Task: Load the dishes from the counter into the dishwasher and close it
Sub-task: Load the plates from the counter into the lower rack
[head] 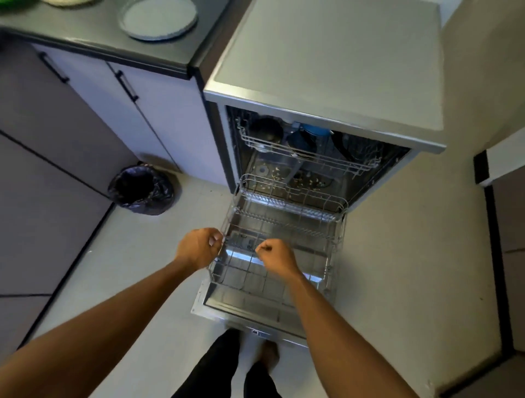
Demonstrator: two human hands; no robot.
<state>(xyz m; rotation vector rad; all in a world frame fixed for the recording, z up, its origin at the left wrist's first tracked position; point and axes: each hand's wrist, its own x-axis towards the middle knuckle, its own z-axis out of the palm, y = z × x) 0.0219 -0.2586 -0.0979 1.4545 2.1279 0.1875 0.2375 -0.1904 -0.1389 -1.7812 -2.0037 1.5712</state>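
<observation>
The dishwasher stands open with its door folded down flat. The empty lower rack is pulled out over the door. My left hand grips the rack's left rim wire. My right hand hovers over the middle of the rack as a curled fist with nothing visible in it. The upper rack sits partly inside and holds a dark bowl and a blue dish. A pale plate lies on the dark counter at the upper left.
A bin lined with a black bag stands on the floor left of the dishwasher, against the cabinets. Food crumbs speckle the dishwasher's floor. My feet are just behind the door's front edge. Another dish edge shows at the counter's top.
</observation>
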